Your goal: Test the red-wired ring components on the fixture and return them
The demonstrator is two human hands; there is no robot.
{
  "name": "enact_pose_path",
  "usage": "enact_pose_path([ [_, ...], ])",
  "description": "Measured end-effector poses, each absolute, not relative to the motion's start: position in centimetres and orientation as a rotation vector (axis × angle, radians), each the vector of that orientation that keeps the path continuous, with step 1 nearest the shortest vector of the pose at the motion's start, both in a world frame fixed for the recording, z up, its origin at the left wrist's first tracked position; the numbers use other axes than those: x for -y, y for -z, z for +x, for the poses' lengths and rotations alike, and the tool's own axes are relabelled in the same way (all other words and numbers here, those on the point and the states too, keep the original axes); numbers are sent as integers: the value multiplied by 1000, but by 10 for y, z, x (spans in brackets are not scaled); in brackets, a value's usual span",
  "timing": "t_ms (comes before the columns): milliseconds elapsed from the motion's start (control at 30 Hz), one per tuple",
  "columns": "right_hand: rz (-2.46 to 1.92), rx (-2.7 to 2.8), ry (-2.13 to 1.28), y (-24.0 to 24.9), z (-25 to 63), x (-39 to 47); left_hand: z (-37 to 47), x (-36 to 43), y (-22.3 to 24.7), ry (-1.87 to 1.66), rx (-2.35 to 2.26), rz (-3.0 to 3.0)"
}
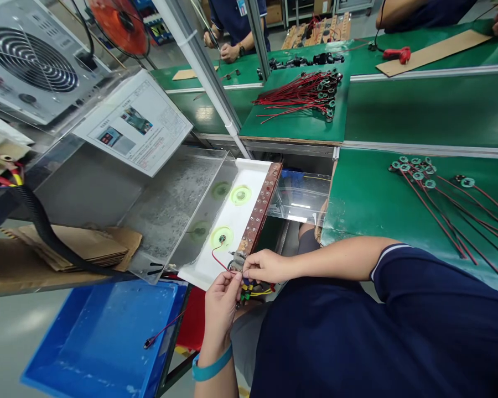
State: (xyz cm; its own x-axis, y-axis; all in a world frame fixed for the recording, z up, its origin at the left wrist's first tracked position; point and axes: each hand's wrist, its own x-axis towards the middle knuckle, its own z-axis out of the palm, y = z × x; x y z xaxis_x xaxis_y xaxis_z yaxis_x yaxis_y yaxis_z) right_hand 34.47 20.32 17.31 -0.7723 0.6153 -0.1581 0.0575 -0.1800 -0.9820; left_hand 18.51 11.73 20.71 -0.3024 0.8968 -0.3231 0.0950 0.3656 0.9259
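A small round circuit board (222, 239) lies on the lower green-yellow ring of a white fixture plate (195, 271). From it a red wire (217, 258) curves down to my hands. My left hand (222, 301), with a teal band on the wrist, pinches the wire near its end. Close against it, my right hand (265, 266) is closed at the fixture's lower corner, beside a metal part and coloured wires; its fingertips hide what they hold. A brown strip with screws (260, 207) runs along the plate's edge.
A blue bin (103, 337) holds a wired piece. Clear panels (178, 204) flank the plate. Wired boards lie on green tables (369, 204) to the right and behind. Posts (209, 66), an instruction sheet (135, 122) and a fan unit (33, 61) stand around. Other people work behind.
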Motion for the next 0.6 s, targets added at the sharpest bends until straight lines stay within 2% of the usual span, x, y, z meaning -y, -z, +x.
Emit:
enact_pose_path([
  [167, -673, 1976, -1719, -170, 346, -201, 183, -113, -211, -1022, -1755, 968],
  [600, -719, 2033, -1686, -172, 345, -201, 184, -113, -212, -992, -1753, 1000],
])
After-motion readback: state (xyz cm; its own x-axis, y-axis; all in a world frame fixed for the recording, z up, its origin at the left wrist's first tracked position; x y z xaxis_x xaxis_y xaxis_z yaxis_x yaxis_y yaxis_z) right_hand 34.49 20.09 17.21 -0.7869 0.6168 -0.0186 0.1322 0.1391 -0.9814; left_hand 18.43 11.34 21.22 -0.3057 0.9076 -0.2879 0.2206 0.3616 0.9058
